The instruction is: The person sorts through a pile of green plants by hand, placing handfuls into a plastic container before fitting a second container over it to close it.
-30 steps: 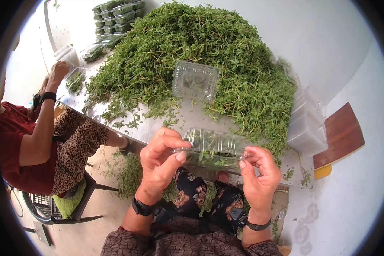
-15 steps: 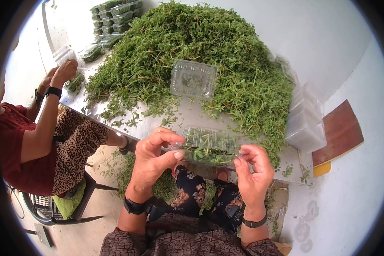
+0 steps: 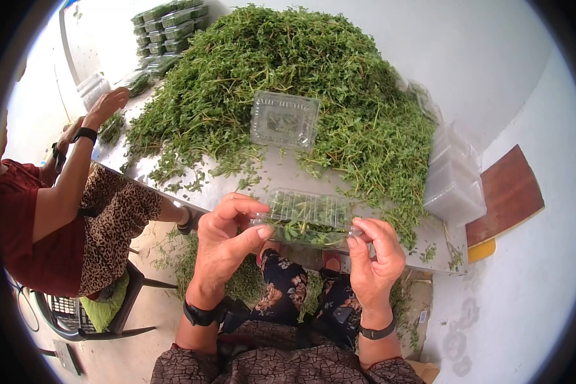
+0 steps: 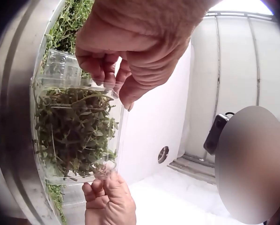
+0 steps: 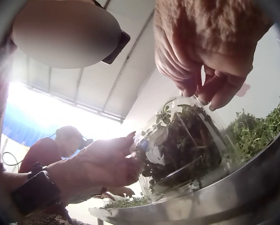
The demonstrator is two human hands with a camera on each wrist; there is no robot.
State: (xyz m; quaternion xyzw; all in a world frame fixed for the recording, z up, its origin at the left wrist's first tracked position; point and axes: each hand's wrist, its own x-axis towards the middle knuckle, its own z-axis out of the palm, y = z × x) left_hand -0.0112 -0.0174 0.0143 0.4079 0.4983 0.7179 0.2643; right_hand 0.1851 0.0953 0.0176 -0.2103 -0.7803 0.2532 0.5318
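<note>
Both hands have drawn the filled clamshell box [image 3: 307, 221] a little closer to the body and slightly left since a second ago, and the other person's hand [image 3: 109, 102] at the far left has lifted higher over the desk [image 3: 288, 176]. One box is in play, a clear plastic one packed with green sprigs, held just above the near edge of the desk. Left hand [image 3: 227, 233] curls round its left end, thumb pressed on the front rim and fingers arched over the lid; the left wrist view confirms those fingertips [image 4: 105, 70] bearing on the top corner. Right hand [image 3: 374, 253] pinches the right end between thumb and bent fingers, a narrow grip, nothing else in it. Behind sits one second clamshell [image 3: 285, 120], lying on the slope of one big heap of herbs [image 3: 281, 64] that covers most of the desk. At the right edge there's one stack of empty clear boxes [image 3: 454, 176]; how many are in it is hard to count from here. Far back, at the top left, packed boxes [image 3: 169, 22] stand in stacked rows, perhaps a dozen, though they're too small to number surely. Two people in view, four hands in all.
</note>
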